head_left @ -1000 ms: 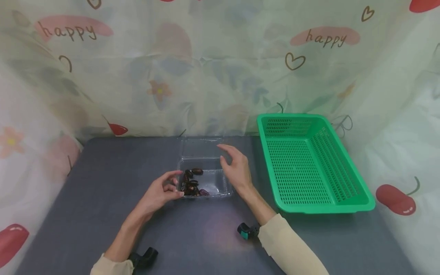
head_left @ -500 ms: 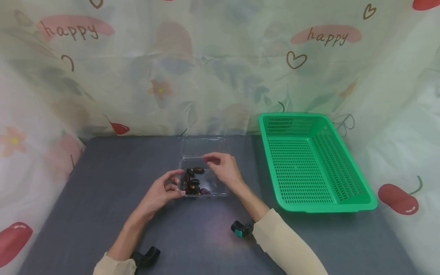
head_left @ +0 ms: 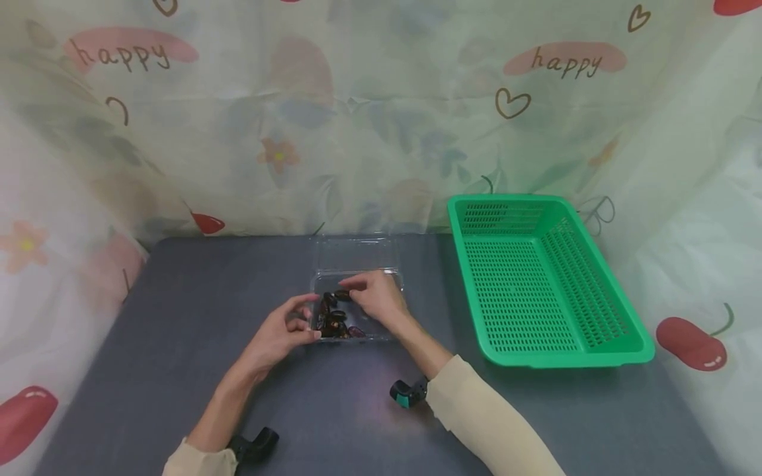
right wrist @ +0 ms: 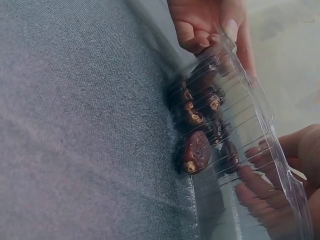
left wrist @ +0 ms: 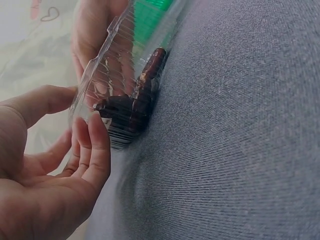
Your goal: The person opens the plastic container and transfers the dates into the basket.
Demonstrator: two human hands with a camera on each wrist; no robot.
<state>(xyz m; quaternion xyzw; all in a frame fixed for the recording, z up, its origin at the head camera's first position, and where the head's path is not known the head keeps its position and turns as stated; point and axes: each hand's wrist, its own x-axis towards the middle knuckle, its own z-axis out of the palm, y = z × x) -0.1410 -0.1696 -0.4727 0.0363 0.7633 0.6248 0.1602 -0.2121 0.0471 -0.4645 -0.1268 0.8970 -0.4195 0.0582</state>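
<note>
The clear box point(head_left: 374, 325) sits near the centre of the frame on the dark table point(head_left: 333, 410), its lid point(head_left: 356, 254) folded back toward the patterned curtain point(head_left: 357, 165); the dates point(head_left: 335, 317) cluster in its left half, with the upper date point(head_left: 342, 295) lying at the top of that cluster; the green basket point(head_left: 565, 360) stands at right of frame, well apart from the box.

The left hand point(head_left: 278, 334) holds the box's left side, fingers bent against the wall, thumb at the lower-left corner; the right hand point(head_left: 380, 297) reaches inside, thumb and index set narrowly about the upper date, though I cannot tell whether they pinch it.

The dates look light and soft, with wrinkled, glossy skins that are probably tacky rather than slick; a gentle pinch across the plump middle should hold, while a hard squeeze could split one, and neighbours may cling; the box seems thin, light and springy, likely to slide or buckle if pushed mid-wall, so its stiffer rim and corners are the better hold.
</note>
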